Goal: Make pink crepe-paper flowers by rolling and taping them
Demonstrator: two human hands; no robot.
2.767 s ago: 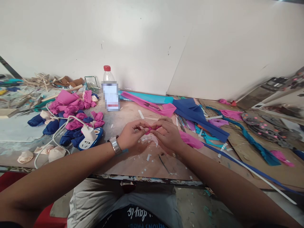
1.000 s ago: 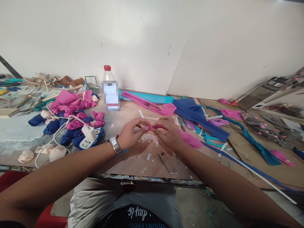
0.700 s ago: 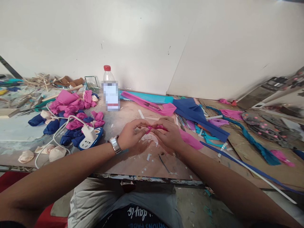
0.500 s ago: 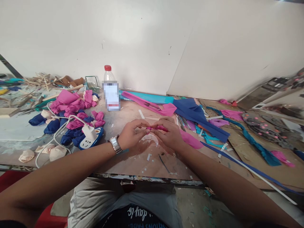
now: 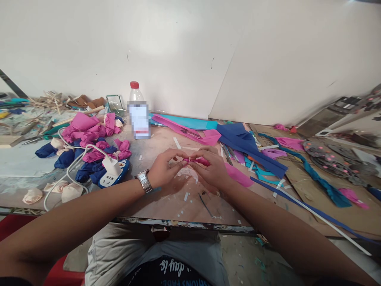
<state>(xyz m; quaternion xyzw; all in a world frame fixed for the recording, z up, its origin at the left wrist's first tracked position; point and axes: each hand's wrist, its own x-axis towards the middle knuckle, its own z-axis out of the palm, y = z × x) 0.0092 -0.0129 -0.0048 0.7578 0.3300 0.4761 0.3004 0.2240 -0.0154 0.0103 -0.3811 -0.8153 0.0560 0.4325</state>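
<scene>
Over the middle of the table, my left hand [image 5: 167,166] and my right hand [image 5: 210,165] meet fingertip to fingertip. Between them they pinch a narrow twisted strip of pink crepe paper [image 5: 203,160]. The left thumb and forefinger grip its bunched end, while the right fingers close on the strip just beside it. A wider flat length of pink paper [image 5: 238,174] comes out past my right hand and lies on the table. A metal watch [image 5: 145,181] is on my left wrist. The fingers partly hide the strip.
Crumpled pink and blue paper flowers [image 5: 89,131] lie left, beside a blue-and-white power strip [image 5: 114,174] with a white cable. A red-capped bottle [image 5: 137,95] stands behind. Blue paper [image 5: 253,149] and a white stick [image 5: 324,220] lie right. Cream paper flowers [image 5: 71,192] sit near the front edge.
Both hands stay in nearly the same place. A little more of the pink strip shows between the fingers; otherwise the table looks the same.
</scene>
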